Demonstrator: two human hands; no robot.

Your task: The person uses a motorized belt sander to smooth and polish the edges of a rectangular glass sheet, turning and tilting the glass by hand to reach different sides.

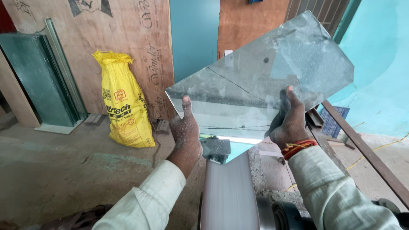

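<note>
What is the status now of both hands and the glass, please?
Left hand and right hand grip the glass pane, tilted, lower edge at the sanding belt. Yellow sack stands apart, left. Nothing between the hands.

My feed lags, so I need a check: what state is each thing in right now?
Glass pane: held up tilted, dusty, lower edge at the belt.
Left hand: grips the pane's left edge.
Right hand: grips the pane's lower right.
Sanding belt: bare; motion cannot be told.
Yellow sack: upright, full, against plywood.
</note>
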